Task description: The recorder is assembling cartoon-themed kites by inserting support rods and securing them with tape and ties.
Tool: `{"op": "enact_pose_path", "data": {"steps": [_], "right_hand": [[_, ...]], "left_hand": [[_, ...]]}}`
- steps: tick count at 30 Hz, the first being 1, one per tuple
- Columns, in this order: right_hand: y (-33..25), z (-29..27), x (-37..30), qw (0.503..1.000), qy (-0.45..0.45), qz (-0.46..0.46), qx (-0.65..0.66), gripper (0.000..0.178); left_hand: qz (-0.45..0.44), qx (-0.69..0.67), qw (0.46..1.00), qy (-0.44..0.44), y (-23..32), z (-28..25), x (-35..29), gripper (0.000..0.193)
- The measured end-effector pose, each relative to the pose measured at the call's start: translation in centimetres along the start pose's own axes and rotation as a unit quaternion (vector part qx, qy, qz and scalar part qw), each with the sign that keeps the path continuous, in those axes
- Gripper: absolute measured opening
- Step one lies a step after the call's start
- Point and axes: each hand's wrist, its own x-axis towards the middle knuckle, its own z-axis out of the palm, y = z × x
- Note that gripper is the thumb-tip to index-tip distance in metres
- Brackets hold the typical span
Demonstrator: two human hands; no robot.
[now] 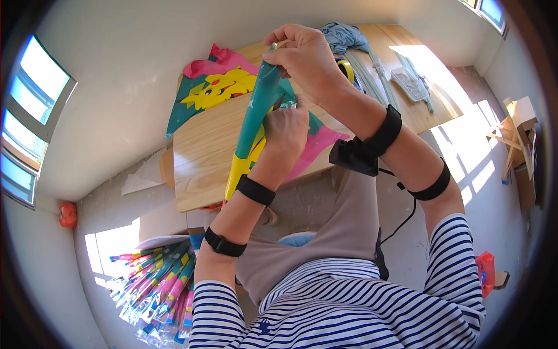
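Note:
A sheet of thin green, yellow and pink kite fabric [256, 110] hangs upright in front of me, its green and yellow edge stretched into a long narrow fold. My right hand [303, 58] pinches the top tip of that edge between thumb and fingers. Lower down, my left hand [286, 131] is closed on the fabric, with its fingertips mostly hidden. Something small, clear and shiny [288, 104] shows above the left knuckles; I cannot make out what it is. The fabric's pink part [317, 148] drapes over the table's near edge.
On the wooden table [203, 168] lies another kite sheet with a yellow cartoon figure [218, 90]. To the right are a grey-blue cloth [344, 38], a yellow tape roll [345, 70], thin rods [366, 75] and a clear tray [409, 82]. Several bagged, rolled kites [157, 285] lie at lower left.

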Motion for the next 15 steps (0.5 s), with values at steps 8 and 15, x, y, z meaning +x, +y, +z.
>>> {"op": "enact_pose_path", "data": {"steps": [8,15], "right_hand": [[-0.9,-1.2,-0.4,0.998,-0.027,0.042,0.032,0.019],[-3.8,-1.2,-1.9,0.996,-0.067,-0.017,0.062,0.024]], "left_hand": [[0.004,0.007,1.000,0.028,-1.1,-0.7,-1.0,0.030],[0.141,-0.005,0.970,0.200,-1.1,-1.7,-4.5,0.049]]}}
